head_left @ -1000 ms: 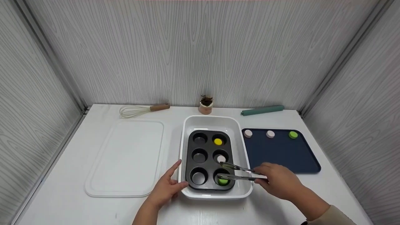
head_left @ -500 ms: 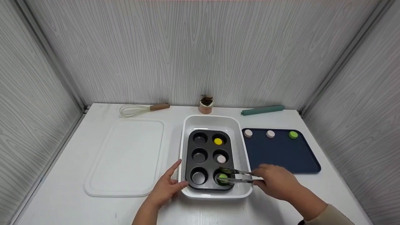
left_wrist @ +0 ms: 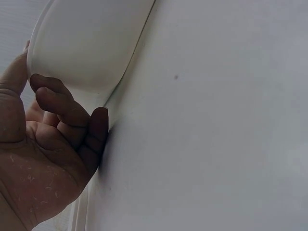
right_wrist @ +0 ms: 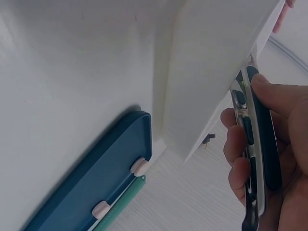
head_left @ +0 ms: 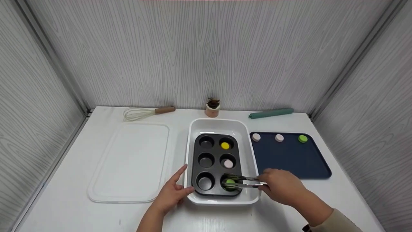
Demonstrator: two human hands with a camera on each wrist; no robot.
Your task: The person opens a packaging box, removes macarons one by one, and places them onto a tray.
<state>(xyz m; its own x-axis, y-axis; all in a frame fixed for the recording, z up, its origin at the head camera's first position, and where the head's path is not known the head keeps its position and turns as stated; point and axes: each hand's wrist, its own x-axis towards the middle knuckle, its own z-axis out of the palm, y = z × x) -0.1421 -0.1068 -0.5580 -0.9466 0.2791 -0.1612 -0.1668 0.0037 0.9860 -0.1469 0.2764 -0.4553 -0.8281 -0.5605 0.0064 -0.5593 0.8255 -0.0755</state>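
Note:
My right hand (head_left: pixel 281 188) grips a pair of metal tongs (head_left: pixel 249 185), dark green along the handles in the right wrist view. The tong tips reach into the near right cup of a black muffin tin (head_left: pixel 215 190), around a green disc like a macaron (head_left: pixel 230 182). A yellow disc (head_left: pixel 225 146) and a pale pink disc (head_left: pixel 228 164) sit in the other two right-hand cups. The tin lies inside a deep white baking dish (head_left: pixel 222 203). My left hand (head_left: pixel 171 193) holds the dish's near left corner, thumb over the rim, other fingers against the outer wall.
A dark blue tray (head_left: pixel 289 161) on the right carries two pale pink discs (head_left: pixel 279 138) and a green disc (head_left: pixel 302 138). A white board (head_left: pixel 128 164) lies left. Along the back are a whisk (head_left: pixel 148 113), a small plant pot (head_left: pixel 212 111) and a green rod (head_left: pixel 271 113).
The tongs have moved toward the near right cup, and their tips have drawn closer together around the green disc. The left hand stays on the dish.

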